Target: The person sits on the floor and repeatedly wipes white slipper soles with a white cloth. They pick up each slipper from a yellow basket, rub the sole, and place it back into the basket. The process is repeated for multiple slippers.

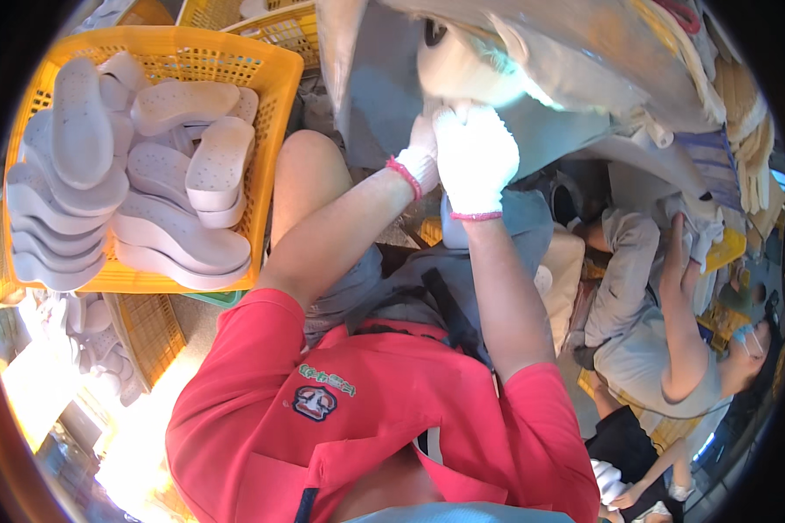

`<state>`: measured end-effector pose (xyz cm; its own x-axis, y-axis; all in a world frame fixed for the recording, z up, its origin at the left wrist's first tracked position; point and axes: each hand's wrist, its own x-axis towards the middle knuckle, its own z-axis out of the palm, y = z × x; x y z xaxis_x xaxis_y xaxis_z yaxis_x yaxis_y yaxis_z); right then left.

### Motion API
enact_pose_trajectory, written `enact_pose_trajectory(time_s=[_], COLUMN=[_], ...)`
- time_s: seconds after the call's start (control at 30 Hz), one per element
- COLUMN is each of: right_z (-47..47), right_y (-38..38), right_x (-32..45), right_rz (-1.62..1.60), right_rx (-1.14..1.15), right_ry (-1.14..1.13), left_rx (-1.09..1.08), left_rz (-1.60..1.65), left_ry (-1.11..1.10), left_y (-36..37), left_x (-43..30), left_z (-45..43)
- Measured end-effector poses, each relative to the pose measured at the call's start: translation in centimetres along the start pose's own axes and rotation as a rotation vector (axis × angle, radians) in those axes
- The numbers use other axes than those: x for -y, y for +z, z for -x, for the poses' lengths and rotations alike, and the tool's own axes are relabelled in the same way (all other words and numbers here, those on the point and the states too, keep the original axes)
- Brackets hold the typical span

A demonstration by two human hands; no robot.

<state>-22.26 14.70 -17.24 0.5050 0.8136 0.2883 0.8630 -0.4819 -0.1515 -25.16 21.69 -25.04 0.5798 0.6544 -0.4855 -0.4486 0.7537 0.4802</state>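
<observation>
My left hand (424, 140) and my right hand (476, 153) wear white knit gloves with red cuffs. They are pressed close together in front of a pale round part (461, 72), apparently the wheel of a machine, under a dusty hood (575, 46). Strong light washes out the right glove. The fingers point away from me, and whatever may lie between them is hidden. To my left, a yellow plastic basket (278, 98) is piled with white shoe soles (82, 124), some stacked at its near left corner. The soles are dotted with small marks on their upper faces.
More yellow baskets (271, 33) stand behind the full one. Another basket (147, 333) with white soles (101, 340) sits lower left, in bright glare. At right, a masked co-worker (661, 366) sits close by, and another person (628, 444) is nearer. Gloves (752, 157) hang at far right.
</observation>
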Motion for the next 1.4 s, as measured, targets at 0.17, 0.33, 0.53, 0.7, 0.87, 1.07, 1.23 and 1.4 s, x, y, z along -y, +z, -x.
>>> enact_pose_trajectory(time_s=[0.17,0.33,0.53,0.7,0.87,1.07,1.23,1.4], right_z=[0.8,-1.0,2.9,0.4,7.3,5.7,-2.4,-0.5], right_y=[-1.6,-4.8,-7.0,-6.2,-10.8,-6.6,-6.7,-4.5], right_x=[-0.5,0.8,0.1,-0.4,1.7,-2.3,0.2,-0.7], right_rz=[-0.252,-0.195,-0.713,-1.854,-0.730,-0.602,-0.079,-0.346], right_rx=[-0.272,-0.069,0.245,0.790,0.481,0.101,-0.039,-0.259], right_ry=[-0.116,-0.282,-0.077,0.590,0.340,0.146,-0.432,-0.337], left_rx=[0.306,0.058,0.157,0.048,0.095,0.274,0.115,0.035], left_rz=[-1.042,0.421,0.095,0.182,0.183,-0.006,-0.009,0.002], left_ry=[0.795,-0.261,-0.302,-0.019,-0.279,0.247,0.020,-0.153], left_y=[-0.6,0.1,1.5,2.3,0.5,2.6,2.0,1.1], left_x=[-0.9,-1.8,-4.0,-6.2,-2.6,-1.6,-5.2,-5.3], left_z=[1.2,0.2,-2.7,-1.5,0.0,-4.2,-4.1,-1.3])
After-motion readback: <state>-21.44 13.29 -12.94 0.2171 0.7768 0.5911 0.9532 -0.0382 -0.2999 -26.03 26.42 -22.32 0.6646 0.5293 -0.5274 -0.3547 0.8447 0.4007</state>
